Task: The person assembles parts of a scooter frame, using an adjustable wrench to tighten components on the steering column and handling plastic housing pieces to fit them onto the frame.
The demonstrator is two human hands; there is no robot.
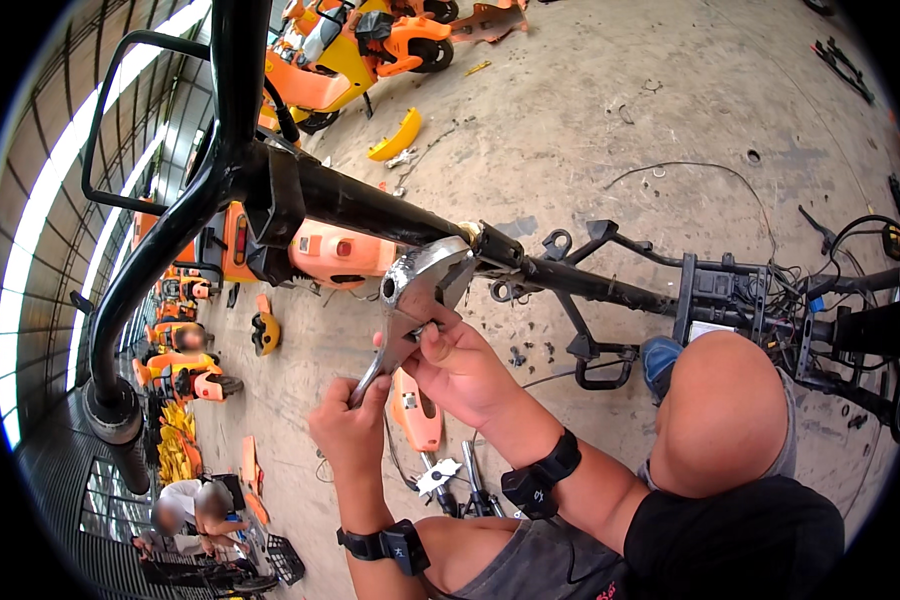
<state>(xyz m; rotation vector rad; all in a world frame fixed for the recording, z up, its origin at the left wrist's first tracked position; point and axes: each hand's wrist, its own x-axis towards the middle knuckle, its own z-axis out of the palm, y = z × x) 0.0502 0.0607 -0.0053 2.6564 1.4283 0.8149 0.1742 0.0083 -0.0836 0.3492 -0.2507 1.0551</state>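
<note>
A large silver adjustable wrench (402, 300) stands tilted in front of me, its jaws up against the black metal tube of a scooter frame (370, 200). My left hand (348, 428) is wrapped round the lower end of its handle. At the wrench's head, my right hand (462, 378) has its thumb and fingers pressed near the adjusting screw. The jaws sit beside a worn metal fitting (475, 238) at the tube's end; whether they touch it, I cannot tell. Both wrists wear black strapped devices.
Bent black tubing (160, 260) rises at the left. Cables and brackets (730, 290) fill the frame at right, by my bare knee (725, 415). Orange scooters (340, 70) stand behind; a yellow panel (395, 135) lies on the concrete floor. People (195, 510) work at lower left.
</note>
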